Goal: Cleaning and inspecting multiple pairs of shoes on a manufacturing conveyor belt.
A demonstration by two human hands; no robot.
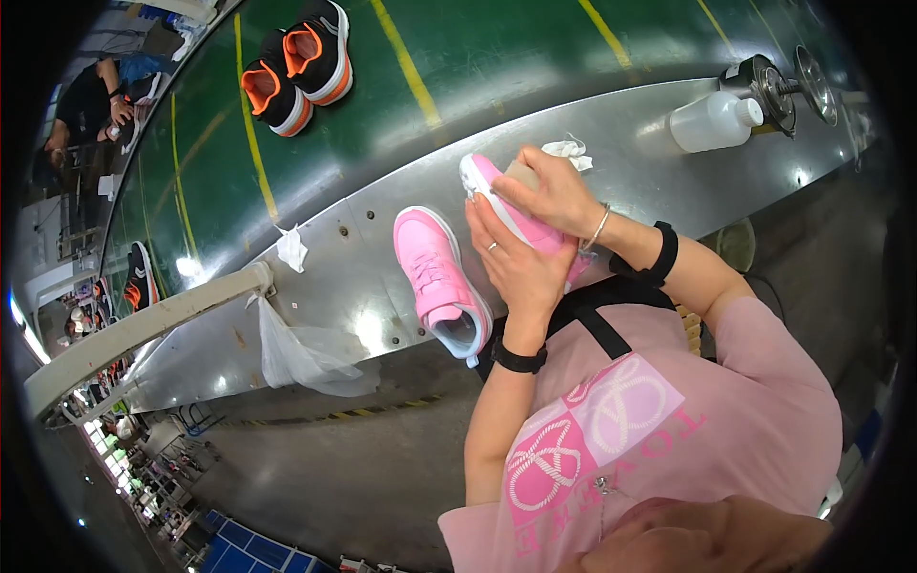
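Observation:
My left hand (521,272) grips a pink sneaker with a white sole (531,229), its toe pointing up and away over the metal ledge. Pinched in my right hand (557,194) is a small beige block (522,174), held against the upper of that shoe near its toe. Both hands cover much of the shoe's middle. A second pink sneaker (427,256), with a strap and pale blue lining, sits on the ledge to the left of my hands. A crumpled white tissue (570,153) lies just beyond my right hand.
Past the metal ledge (363,215) runs a green conveyor belt (497,57) carrying black and orange sneakers (304,62). A white plastic bottle (712,122) stands at right beside a round metal device (764,91). At left, a plastic bag (306,353) hangs from a beige bar (153,329). A co-worker (86,110) is far left.

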